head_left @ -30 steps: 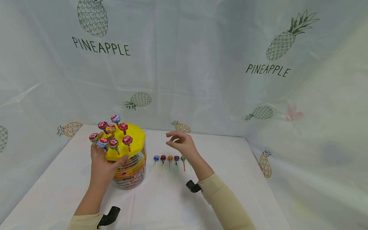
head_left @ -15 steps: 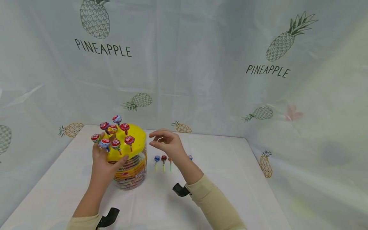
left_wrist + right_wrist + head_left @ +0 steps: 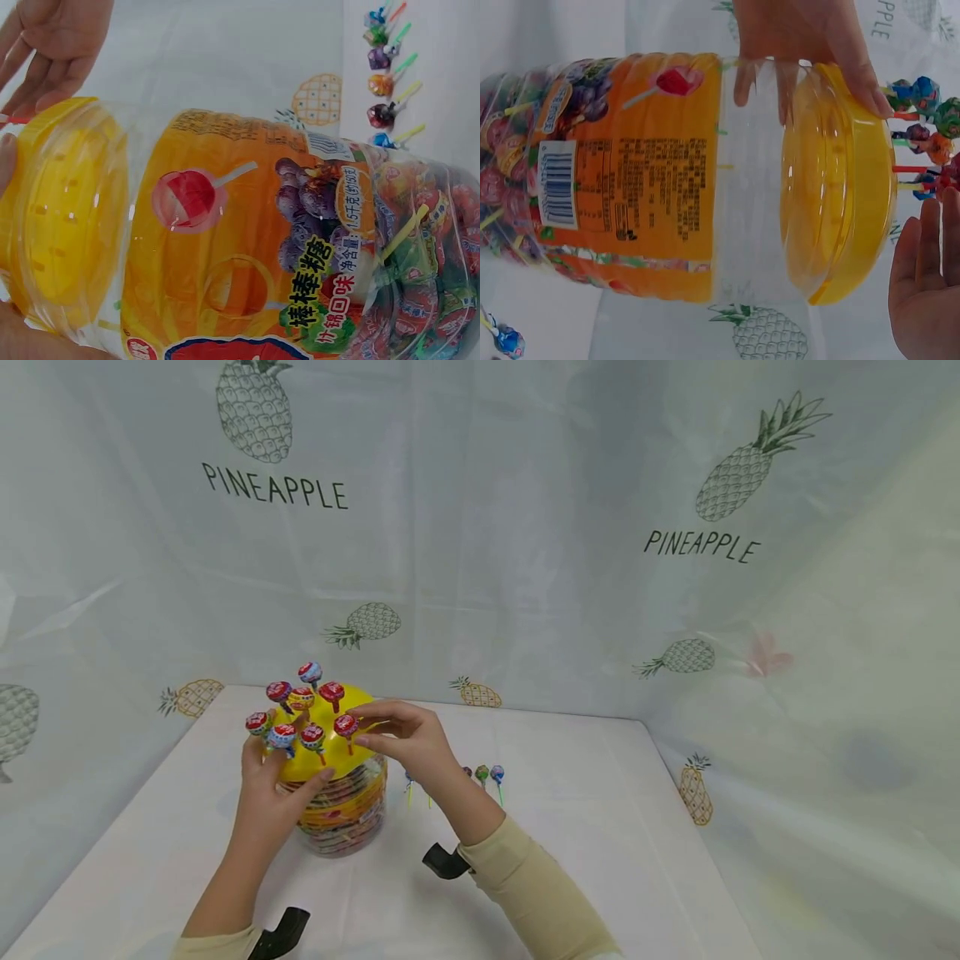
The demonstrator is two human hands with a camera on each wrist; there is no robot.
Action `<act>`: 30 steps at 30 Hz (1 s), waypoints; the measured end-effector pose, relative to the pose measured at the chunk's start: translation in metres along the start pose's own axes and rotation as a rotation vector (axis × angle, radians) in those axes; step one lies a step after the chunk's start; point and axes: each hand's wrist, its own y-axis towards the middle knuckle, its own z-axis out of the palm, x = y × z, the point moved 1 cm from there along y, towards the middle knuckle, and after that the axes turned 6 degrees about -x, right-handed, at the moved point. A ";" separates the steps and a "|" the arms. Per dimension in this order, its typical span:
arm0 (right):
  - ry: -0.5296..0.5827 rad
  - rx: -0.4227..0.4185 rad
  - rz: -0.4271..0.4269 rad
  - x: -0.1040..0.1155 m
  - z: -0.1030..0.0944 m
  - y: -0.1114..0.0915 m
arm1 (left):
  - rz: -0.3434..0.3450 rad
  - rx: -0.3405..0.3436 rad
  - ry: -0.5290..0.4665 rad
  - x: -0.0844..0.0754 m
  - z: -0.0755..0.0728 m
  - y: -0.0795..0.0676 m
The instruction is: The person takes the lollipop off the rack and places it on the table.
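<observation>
A clear plastic jar [image 3: 341,818] of lollipops with a yellow lid [image 3: 363,697] stands on the table. Several lollipops stick up from the lid, among them a red-wrapped lollipop [image 3: 346,726] near its right side. My left hand [image 3: 266,802] grips the jar at the lid, its thumb on the near rim and its fingers behind the upright lollipops. With thumb and fingers apart, my right hand [image 3: 420,747] reaches over the lid from the right, fingertips right at the red-wrapped lollipop. The right wrist view shows these fingers [image 3: 928,232] extended beside the lollipop sticks.
Right of the jar lies a row of loose lollipops [image 3: 380,85] on the white table [image 3: 570,827], partly hidden by the right forearm in the head view. A pineapple-print sheet [image 3: 510,543] hangs behind the table and along its sides.
My right hand has moved left from above the loose lollipops to the red-wrapped one on the lid. My left hand keeps its grip on the jar.
</observation>
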 end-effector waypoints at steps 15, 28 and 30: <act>0.040 -0.035 -0.056 0.007 0.002 0.000 | 0.000 -0.049 -0.033 -0.003 0.004 -0.007; 0.063 -0.121 -0.054 0.004 -0.050 -0.016 | 0.078 -0.017 0.055 0.002 -0.002 -0.007; 0.045 -0.138 -0.039 0.000 -0.061 -0.020 | 0.116 -0.014 0.080 0.004 -0.004 -0.006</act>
